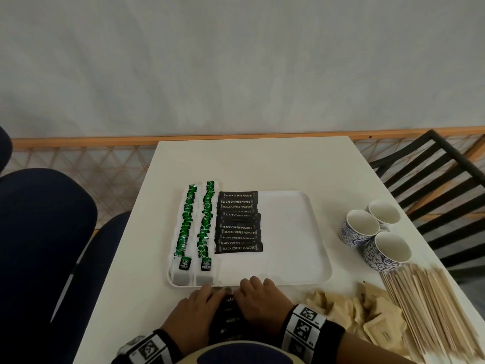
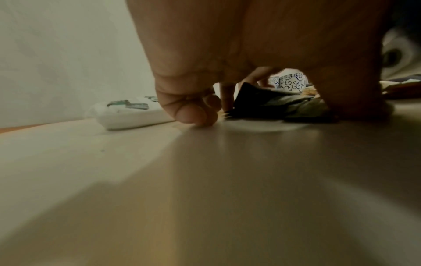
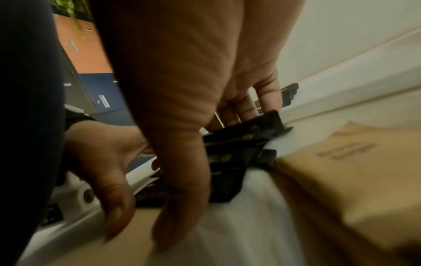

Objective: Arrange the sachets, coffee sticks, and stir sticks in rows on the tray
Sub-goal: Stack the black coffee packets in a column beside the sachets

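A white tray [image 1: 288, 245] holds two rows of green tea sachets [image 1: 183, 232] along its left side and one column of black coffee sticks [image 1: 238, 223] beside them. Its right half is bare. In front of the tray, at the table's near edge, lies a loose pile of black coffee sticks [image 1: 229, 316]. My left hand [image 1: 210, 292] and right hand [image 1: 249, 285] close on that pile from either side. The right wrist view shows right fingers [image 3: 266, 97] curled over the sticks [image 3: 239, 142]. In the left wrist view, curled fingertips [image 2: 196, 115] touch the table beside the sticks [image 2: 268, 102].
A heap of brown sachets [image 1: 367, 319] lies right of my hands, and a bundle of wooden stir sticks [image 1: 430, 311] beyond it. Three blue-patterned cups [image 1: 359, 227] stand right of the tray. A black chair [image 1: 433, 174] is at the table's far right, blue seats at left.
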### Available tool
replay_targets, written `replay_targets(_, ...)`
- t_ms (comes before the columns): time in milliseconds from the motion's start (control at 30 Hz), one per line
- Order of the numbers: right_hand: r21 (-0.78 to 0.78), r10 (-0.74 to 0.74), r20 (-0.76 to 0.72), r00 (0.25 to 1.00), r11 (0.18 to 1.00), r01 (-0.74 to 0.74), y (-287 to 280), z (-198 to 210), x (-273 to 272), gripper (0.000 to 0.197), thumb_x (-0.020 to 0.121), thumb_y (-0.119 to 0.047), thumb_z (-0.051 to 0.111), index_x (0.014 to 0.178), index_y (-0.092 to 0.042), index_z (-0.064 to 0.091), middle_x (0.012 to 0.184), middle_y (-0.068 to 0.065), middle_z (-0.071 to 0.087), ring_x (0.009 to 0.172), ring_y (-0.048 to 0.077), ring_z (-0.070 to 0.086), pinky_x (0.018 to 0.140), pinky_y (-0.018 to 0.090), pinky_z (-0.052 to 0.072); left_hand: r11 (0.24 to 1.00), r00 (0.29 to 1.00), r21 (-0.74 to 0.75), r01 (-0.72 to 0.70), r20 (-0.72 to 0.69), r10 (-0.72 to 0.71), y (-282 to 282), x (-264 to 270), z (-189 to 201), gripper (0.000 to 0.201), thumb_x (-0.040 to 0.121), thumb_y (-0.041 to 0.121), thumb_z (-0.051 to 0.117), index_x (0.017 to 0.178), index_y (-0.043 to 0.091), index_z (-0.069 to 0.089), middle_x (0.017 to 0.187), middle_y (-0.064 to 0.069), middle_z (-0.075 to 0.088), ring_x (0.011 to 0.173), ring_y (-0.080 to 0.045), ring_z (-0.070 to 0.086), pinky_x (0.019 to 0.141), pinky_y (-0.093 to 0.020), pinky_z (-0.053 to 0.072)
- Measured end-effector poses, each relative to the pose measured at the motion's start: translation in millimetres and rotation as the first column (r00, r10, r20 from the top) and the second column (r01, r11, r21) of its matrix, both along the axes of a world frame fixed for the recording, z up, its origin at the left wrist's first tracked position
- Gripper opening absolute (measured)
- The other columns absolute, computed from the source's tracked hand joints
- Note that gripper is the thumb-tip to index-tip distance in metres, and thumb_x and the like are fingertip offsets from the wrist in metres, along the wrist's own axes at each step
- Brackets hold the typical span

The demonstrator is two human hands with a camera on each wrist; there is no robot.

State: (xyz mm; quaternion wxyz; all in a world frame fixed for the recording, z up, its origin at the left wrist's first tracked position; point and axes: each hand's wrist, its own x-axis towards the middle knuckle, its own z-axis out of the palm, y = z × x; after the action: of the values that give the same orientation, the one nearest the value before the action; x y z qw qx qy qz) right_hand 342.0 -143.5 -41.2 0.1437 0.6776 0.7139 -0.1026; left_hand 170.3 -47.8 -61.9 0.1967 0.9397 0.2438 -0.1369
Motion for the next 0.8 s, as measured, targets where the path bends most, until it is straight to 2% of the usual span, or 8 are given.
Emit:
replay_targets(67,0.051,0.020,-0.040,0.999,0.999,-0.018,5,6,-1,0.040,0.077,-0.033,0.028,0.068,-0.024,0.066,0.066,-0.004,0.058,0.055,0.014,0.054,0.046,0.024,0.028,0.999,0.999,-0.032,-0.017,-0.029,0.016,0,2,5,0.075,0.078,0.070,0.050,0.141,0.037,0.025,0.129,0.006,0.035,0.115,-0.015,0.046,0.088,-0.029,0.042)
replay_targets(133,-0.011,0.077,-0.111,0.991,0.997,-0.079,10,11,-1,0.050,0.087,-0.028,0.019,0.098,-0.010,0.065,0.094,0.010,0.061,0.083,0.027,0.058,0.062,0.034,0.038,0.999,0.999,-0.040,-0.012,-0.046,0.011,1,5,9,0.059,0.082,0.057,0.055,0.131,0.030,0.038,0.127,0.004,0.038,0.111,-0.014,0.046,0.083,-0.025,0.041)
replay_targets(167,-0.046,0.099,-0.110,0.989,0.994,-0.104,12,12,0,0.049,0.093,-0.028,0.019,0.113,-0.004,0.058,0.109,0.017,0.057,0.098,0.033,0.054,0.074,0.039,0.040,0.999,0.998,-0.034,-0.007,-0.066,0.005,1,7,12,0.051,0.084,0.047,0.057,0.128,0.026,0.041,0.128,0.002,0.039,0.111,-0.015,0.046,0.081,-0.024,0.039)
replay_targets(233,-0.112,0.072,-0.131,0.989,0.990,-0.087,16,15,0,0.039,0.101,-0.025,0.030,0.123,0.000,0.050,0.121,0.022,0.052,0.110,0.038,0.048,0.087,0.046,0.040,1.000,0.996,-0.018,-0.003,-0.088,0.001,3,8,10,0.047,0.085,0.034,0.057,0.128,0.022,0.042,0.131,0.000,0.040,0.115,-0.018,0.045,0.084,-0.026,0.040)
replay_targets(333,-0.186,0.044,-0.163,0.986,0.980,-0.074,25,15,-3,0.035,0.101,-0.023,0.038,0.120,0.001,0.054,0.118,0.022,0.058,0.107,0.040,0.056,0.085,0.047,0.045,0.999,0.998,-0.042,-0.019,-0.055,0.017,6,7,6,0.053,0.083,0.048,0.055,0.130,0.025,0.044,0.134,0.004,0.043,0.118,-0.017,0.046,0.091,-0.030,0.043)
replay_targets(433,-0.257,0.053,-0.151,0.987,0.962,-0.092,33,14,-3,0.031,0.100,-0.018,0.040,0.113,0.001,0.062,0.109,0.020,0.064,0.100,0.038,0.063,0.080,0.044,0.051,0.994,0.999,-0.098,-0.046,0.013,0.048,8,5,1,0.070,0.070,0.070,0.044,0.130,0.034,0.047,0.132,0.011,0.049,0.116,-0.011,0.051,0.093,-0.027,0.045)
replay_targets(600,-0.264,0.072,-0.154,0.985,0.958,-0.111,37,12,-8,0.028,0.099,-0.015,0.043,0.109,0.001,0.065,0.105,0.018,0.066,0.096,0.036,0.065,0.076,0.042,0.051,0.995,0.999,-0.088,-0.038,-0.005,0.038,12,7,-3,0.062,0.068,0.066,0.046,0.122,0.037,0.055,0.130,0.012,0.053,0.113,-0.010,0.055,0.094,-0.028,0.047)
replay_targets(800,-0.289,0.078,-0.144,0.987,0.950,-0.117,37,18,-9,0.026,0.098,-0.016,0.046,0.110,-0.002,0.065,0.104,0.017,0.066,0.098,0.035,0.064,0.078,0.041,0.052,0.976,0.993,-0.184,-0.119,-0.012,0.119,15,8,-6,0.046,0.064,0.056,0.057,0.106,0.041,0.060,0.106,0.019,0.064,0.094,-0.002,0.062,0.083,-0.030,0.054)
